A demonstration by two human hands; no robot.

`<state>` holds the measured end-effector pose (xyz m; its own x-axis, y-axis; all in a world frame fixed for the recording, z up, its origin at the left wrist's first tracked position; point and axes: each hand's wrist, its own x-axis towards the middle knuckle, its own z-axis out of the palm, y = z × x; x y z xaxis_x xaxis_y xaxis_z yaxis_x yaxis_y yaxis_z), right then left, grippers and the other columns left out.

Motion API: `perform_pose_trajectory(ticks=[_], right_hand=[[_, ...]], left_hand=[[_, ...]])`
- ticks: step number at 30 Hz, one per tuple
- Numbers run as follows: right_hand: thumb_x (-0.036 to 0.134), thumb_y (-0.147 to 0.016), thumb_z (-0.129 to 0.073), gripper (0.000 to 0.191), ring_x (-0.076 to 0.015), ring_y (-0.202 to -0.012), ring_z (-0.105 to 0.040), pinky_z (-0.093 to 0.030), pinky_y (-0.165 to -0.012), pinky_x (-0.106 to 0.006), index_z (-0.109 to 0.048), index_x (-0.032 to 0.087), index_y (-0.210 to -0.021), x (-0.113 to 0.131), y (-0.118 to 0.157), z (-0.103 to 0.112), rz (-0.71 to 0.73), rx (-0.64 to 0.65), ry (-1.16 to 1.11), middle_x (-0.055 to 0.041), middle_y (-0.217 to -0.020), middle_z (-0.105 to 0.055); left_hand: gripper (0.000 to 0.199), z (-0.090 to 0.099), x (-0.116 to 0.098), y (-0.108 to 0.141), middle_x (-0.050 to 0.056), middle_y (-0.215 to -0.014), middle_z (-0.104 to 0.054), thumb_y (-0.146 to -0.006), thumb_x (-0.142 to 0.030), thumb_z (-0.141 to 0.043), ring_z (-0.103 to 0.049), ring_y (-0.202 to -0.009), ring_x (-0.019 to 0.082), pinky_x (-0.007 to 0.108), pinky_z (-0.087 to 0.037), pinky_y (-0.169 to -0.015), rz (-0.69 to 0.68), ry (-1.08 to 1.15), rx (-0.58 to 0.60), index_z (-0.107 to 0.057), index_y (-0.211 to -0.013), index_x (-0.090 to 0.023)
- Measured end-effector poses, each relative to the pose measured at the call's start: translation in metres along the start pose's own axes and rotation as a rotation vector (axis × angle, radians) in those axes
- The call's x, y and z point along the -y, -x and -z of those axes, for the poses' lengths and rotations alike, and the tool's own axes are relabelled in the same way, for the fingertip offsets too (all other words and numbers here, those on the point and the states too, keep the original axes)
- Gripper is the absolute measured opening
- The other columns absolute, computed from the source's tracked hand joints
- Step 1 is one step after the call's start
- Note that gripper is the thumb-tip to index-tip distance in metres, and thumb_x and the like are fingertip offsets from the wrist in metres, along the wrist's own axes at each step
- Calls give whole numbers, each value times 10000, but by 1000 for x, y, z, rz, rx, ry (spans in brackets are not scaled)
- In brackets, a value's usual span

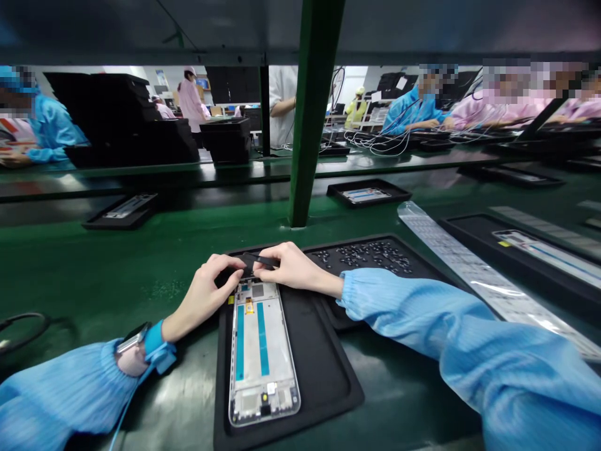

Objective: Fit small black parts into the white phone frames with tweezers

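Observation:
An open phone frame [275, 332] with a silver back and two blue strips lies lengthwise in a black tray [323, 363]. At its far end my left hand [206, 285] has thumb and index finger closed together; what they pinch, if anything, is too small to make out. My right hand [291, 266] grips black tweezers [265, 259] over the same end, close to the left fingertips. The tweezers' tips are hidden. A small orange flex piece [249, 307] shows on the frame's upper part.
Beside the right forearm, a second black tray [328, 247] holds many small dark parts. A clear plastic strip [451, 250] and another tray with a phone frame [554, 250] lie to the right. A green post [307, 125] rises ahead. Co-workers sit beyond; a cable [28, 318] lies left.

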<state>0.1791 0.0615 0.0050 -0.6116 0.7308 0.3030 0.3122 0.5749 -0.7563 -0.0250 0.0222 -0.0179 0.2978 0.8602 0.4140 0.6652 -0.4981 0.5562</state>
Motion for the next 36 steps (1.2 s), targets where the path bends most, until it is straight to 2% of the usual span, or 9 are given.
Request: perform_pose_trajectory(ticks=[3,7,14,27,36], right_hand=[[100,-678,-566,116,-79,-647,-557,-373,-613,-151,-677,103,-709,0,-3,-1,38,33,59,1,-694,-655],[99,-667,-566,115,-84,-637,-564,-369,-606,-159,-680,110,-680,1,-8,-4,-8,64,108,3,-671,-655],[87,-664,-571,109,-95,-670,-584,-376,-624,-168,-677,109,-677,-3,-8,-10,13,55,115,-11,-699,-665],[97,-637,-592,73,-86,-617,-539,-349,-575,-170,-660,100,-662,1,-9,-14,-11,30,161,-11,-667,-639],[163,-619,-597,47,-85,-581,-479,-305,-532,-186,-595,117,-624,2,-9,-18,-44,31,228,-7,-641,-587]], left_hand=[[194,7,3,5,40,-983,-636,-842,-289,-488,-529,-956,200,342,-415,-859,10,-42,14,-604,-972,-204],[192,11,-3,6,41,-916,-656,-820,-299,-488,-525,-927,210,345,-426,-829,-43,-91,38,-635,-900,-205],[161,5,1,4,42,-901,-650,-815,-265,-497,-517,-930,206,347,-417,-839,-71,-122,69,-641,-845,-200],[159,5,0,4,45,-876,-641,-788,-274,-513,-505,-903,208,340,-425,-802,-53,-106,39,-651,-822,-204],[182,3,3,5,50,-917,-641,-788,-254,-524,-502,-931,214,358,-436,-818,-67,-91,19,-665,-896,-216]])
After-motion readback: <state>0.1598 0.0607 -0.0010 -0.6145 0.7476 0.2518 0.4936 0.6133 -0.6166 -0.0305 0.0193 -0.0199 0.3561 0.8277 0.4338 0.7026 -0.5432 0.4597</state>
